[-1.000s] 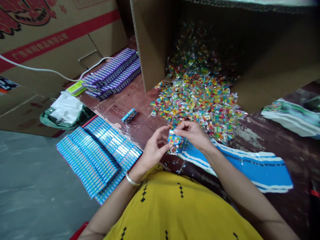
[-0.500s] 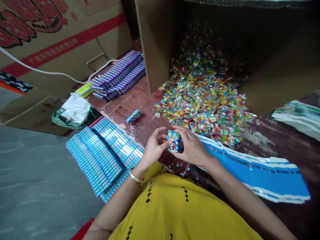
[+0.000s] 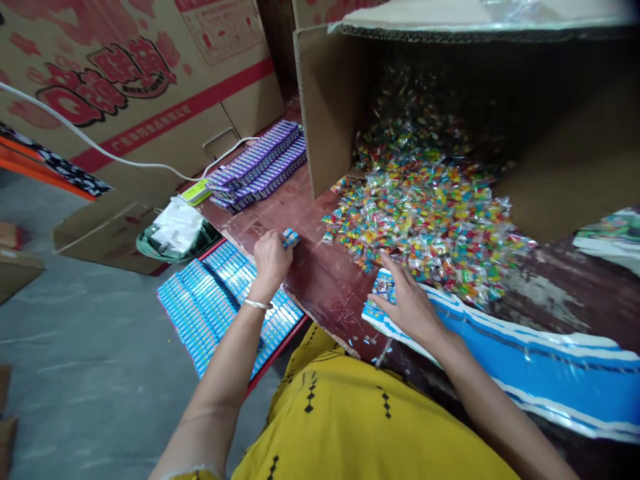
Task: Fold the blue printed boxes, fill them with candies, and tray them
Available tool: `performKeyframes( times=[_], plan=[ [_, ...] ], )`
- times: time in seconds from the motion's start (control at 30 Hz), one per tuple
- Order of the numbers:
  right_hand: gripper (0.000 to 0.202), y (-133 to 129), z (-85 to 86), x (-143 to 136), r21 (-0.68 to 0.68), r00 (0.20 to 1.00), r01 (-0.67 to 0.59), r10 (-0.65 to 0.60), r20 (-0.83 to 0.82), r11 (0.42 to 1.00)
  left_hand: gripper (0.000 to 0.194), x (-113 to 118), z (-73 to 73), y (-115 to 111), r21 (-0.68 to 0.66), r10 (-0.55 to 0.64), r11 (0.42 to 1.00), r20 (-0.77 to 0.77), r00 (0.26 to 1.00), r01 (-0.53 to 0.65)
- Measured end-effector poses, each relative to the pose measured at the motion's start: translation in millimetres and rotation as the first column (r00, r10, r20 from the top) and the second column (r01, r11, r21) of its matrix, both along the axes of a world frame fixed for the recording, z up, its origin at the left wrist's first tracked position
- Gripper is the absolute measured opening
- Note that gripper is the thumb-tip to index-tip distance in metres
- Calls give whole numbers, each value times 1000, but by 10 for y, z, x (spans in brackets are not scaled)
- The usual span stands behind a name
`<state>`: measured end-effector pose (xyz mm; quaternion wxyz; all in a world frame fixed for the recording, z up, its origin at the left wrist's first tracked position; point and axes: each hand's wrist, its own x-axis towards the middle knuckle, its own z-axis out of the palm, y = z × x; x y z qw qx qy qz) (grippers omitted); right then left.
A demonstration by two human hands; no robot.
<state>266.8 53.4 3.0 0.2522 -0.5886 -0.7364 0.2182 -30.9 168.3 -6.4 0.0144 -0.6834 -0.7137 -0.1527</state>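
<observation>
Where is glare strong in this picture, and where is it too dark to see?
Head view: glare whitens parts of the stacked blue boxes; head view: wrappers glint on the candy packets; head view: shadow blackens the open carton's depths.

Showing dim, uneven light. Sinking into near-black inside open carton (image 3: 565, 167), upper right. Glaring white across stacked blue boxes (image 3: 200, 300), left of centre; glinting off clear wrappers (image 3: 425, 220). Blurring and stretching toward the edges.
</observation>
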Motion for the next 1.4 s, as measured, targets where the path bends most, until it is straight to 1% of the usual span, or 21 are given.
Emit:
performKeyframes(
  times=[0.17, 0.27, 0.33, 0.4, 0.43, 0.5, 0.57, 0.6, 0.7, 0.77, 0.87, 0.97, 1.0, 1.07, 1.17, 1.2, 1.23, 1.27, 1.33, 1.37, 1.4],
  plan=[
    [72, -53, -40, 216, -19, 995, 99, -98, 33, 995, 22, -18, -66, 37, -33, 47, 998, -19, 999, -48],
    [39, -24, -41, 355, 7, 984, 138, -138, 111, 990, 38, 26, -28, -5, 62, 29, 998, 22, 999, -30],
    [28, 22, -45, 408, 15, 965, 169, -168, 202, 986, 54, 175, 1, -121, 182, -72, 981, 50, 996, 62],
    [28, 85, -57, 415, 28, 936, 190, -190, 295, 981, 65, 434, 3, -330, 219, -250, 951, 118, 961, 220],
    [27, 120, -65, 403, 38, 922, 194, -195, 333, 980, 67, 590, -13, -458, 179, -354, 929, 175, 919, 324],
    [27, 192, -85, 361, 53, 903, 181, -187, 387, 982, 74, 900, -79, -712, 65, -518, 849, 291, 804, 524],
    [28, 251, -107, 319, 61, 895, 148, -160, 417, 987, 81, 1137, -173, -900, 16, -574, 792, 361, 735, 610],
    [28, 272, -115, 306, 63, 895, 129, -143, 422, 990, 84, 1213, -220, -956, 3, -578, 781, 381, 721, 624],
    [26, 288, -111, 304, 77, 910, 70, -96, 403, 995, 88, 1286, -314, -996, -13, -553, 791, 413, 724, 612],
    [27, 262, -80, 321, 103, 927, 41, -76, 366, 994, 87, 1265, -324, -977, -18, -540, 798, 423, 728, 602],
    [25, 200, -13, 324, 140, 967, 32, -67, 247, 990, 83, 1247, -271, -990, -29, -523, 801, 449, 724, 597],
    [18, 155, 39, 269, 98, 988, 156, -156, -7, 983, 83, 1292, -170, -1077, -63, -484, 791, 543, 686, 608],
    [17, 148, 50, 240, 45, 972, 210, -204, -117, 977, 84, 1317, -133, -1111, -83, -459, 787, 582, 671, 611],
    [17, 138, 70, 180, -101, 898, 281, -299, -323, 954, 87, 1366, -63, -1165, -122, -394, 795, 640, 659, 594],
    [23, 98, 111, 107, -256, 771, 268, -366, -521, 929, 82, 1401, 25, -1173, -122, -307, 834, 707, 637, 538],
    [24, 71, 128, 91, -272, 750, 240, -356, -558, 932, 78, 1395, 49, -1154, -115, -279, 834, 756, 592, 540],
    [27, 36, 146, 78, -269, 743, 204, -328, -584, 941, 74, 1380, 72, -1127, -117, -238, 816, 825, 513, 567],
    [29, -3, 165, 69, -256, 747, 158, -285, -600, 954, 71, 1357, 94, -1095, -123, -173, 782, 899, 403, 611],
    [32, -81, 203, 61, -224, 765, 40, -174, -620, 974, 67, 1293, 130, -1032, -115, 19, 690, 990, 141, 714],
    [33, -112, 223, 65, -216, 769, -23, -121, -628, 976, 65, 1257, 144, -1007, -100, 117, 650, 993, 30, 754],
    [35, -133, 246, 74, -215, 767, -81, -77, -637, 973, 63, 1221, 156, -989, -88, 195, 619, 980, -44, 780]
  ],
)
